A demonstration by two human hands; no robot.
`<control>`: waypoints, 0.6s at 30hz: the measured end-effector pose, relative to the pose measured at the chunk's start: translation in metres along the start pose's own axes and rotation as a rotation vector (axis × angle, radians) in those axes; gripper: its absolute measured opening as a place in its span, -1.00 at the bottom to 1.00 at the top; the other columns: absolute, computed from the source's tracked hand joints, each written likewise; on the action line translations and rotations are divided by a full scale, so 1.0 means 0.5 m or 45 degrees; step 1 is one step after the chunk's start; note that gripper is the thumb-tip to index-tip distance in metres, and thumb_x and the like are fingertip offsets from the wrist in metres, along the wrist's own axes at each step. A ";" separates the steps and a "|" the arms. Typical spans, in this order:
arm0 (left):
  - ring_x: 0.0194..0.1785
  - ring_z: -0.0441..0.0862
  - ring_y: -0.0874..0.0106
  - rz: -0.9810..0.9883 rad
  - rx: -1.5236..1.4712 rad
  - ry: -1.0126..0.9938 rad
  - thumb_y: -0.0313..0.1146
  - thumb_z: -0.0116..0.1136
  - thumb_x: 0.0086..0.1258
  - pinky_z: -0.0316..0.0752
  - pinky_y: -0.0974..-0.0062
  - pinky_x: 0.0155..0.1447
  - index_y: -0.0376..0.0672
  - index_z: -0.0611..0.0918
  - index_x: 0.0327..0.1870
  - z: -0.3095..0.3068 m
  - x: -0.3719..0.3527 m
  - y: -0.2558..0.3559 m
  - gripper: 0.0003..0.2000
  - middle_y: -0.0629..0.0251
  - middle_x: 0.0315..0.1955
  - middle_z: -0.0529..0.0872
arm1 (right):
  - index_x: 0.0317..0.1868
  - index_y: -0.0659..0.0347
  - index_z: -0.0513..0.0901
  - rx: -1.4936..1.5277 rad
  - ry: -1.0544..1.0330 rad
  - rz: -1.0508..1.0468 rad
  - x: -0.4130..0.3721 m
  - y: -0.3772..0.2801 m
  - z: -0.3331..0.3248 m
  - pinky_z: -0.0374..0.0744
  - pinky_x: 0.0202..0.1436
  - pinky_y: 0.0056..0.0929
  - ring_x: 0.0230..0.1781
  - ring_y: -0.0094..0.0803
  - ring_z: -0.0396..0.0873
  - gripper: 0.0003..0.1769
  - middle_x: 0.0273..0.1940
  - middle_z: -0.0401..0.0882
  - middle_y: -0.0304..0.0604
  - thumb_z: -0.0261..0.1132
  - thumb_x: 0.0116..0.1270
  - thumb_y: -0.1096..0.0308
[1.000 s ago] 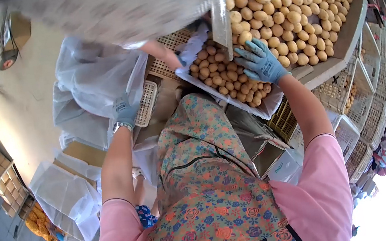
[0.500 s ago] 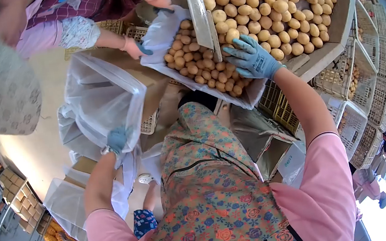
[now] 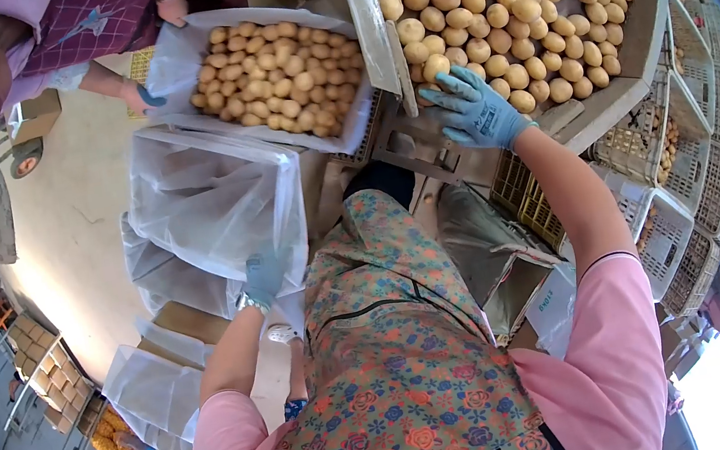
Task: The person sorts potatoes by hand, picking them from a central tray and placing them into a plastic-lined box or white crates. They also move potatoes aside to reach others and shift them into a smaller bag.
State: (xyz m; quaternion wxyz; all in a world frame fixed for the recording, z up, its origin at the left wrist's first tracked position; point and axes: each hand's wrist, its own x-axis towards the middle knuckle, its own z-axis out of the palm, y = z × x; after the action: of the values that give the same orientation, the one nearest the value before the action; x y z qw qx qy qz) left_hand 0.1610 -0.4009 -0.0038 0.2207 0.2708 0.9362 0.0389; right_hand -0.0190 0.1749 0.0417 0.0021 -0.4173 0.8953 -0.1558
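At the lower edge of the sorting table (image 3: 643,89), my right hand (image 3: 481,111) in a blue-grey glove lies with its fingers spread against the potatoes (image 3: 523,10) beside the opening. My gloved left hand (image 3: 265,276) is at the near edge of a box lined with white plastic (image 3: 210,187); its fingers are closed on the liner edge. Beyond it, a box full of potatoes (image 3: 277,74), also lined with plastic, stands left of the table opening. A co-worker's gloved hand (image 3: 141,97) is at its left side, and another hand (image 3: 172,9) is at its far corner.
More plastic-lined boxes (image 3: 146,378) stand at the lower left. An open carton (image 3: 519,290) is right of my apron. Stacked crates (image 3: 636,137) line the right side. Shelves of small cartons (image 3: 48,365) are at the far left, and a co-worker (image 3: 83,24) stands at the upper left.
The full potato box has moved left, away from under the table opening, with the co-worker's hands. My left hand has shifted right with the lined box. My right hand has barely moved.
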 end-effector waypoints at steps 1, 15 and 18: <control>-0.31 0.71 0.03 -0.092 -0.232 -0.167 -0.24 0.16 0.51 0.56 0.02 -0.20 -0.01 0.72 0.18 -0.042 0.004 0.039 -0.70 0.06 -0.24 0.76 | -0.04 0.03 0.75 0.005 0.004 0.000 0.000 -0.002 -0.001 0.12 0.73 0.21 0.69 -0.09 0.11 -0.73 0.53 0.44 -0.25 0.36 0.30 0.17; -0.59 0.59 0.16 0.191 -0.437 0.305 -0.17 0.13 0.47 0.46 0.00 -0.46 -0.15 0.49 0.42 0.032 0.412 0.555 -0.47 -0.04 -0.38 0.69 | -0.02 0.04 0.76 -0.058 0.021 -0.011 0.008 -0.012 0.002 0.22 0.66 0.28 0.65 -0.03 0.14 -0.65 0.49 0.47 -0.23 0.42 0.17 0.18; 0.30 0.62 -0.04 -0.017 -0.747 -0.297 -0.32 0.06 0.43 0.62 0.21 -0.20 -0.46 0.52 0.38 -0.064 0.452 0.696 -0.46 -0.37 0.30 0.52 | 0.07 0.06 0.75 -0.051 -0.009 -0.008 0.012 -0.004 0.010 0.25 0.64 0.33 0.67 0.00 0.10 -0.56 0.48 0.45 -0.20 0.43 0.13 0.22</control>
State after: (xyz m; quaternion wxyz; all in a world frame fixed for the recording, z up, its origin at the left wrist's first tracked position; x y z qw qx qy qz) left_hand 0.1471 0.0150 0.0033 0.3957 0.1919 0.8552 0.2743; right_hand -0.0206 0.1677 0.0385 -0.0037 -0.4206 0.8969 -0.1366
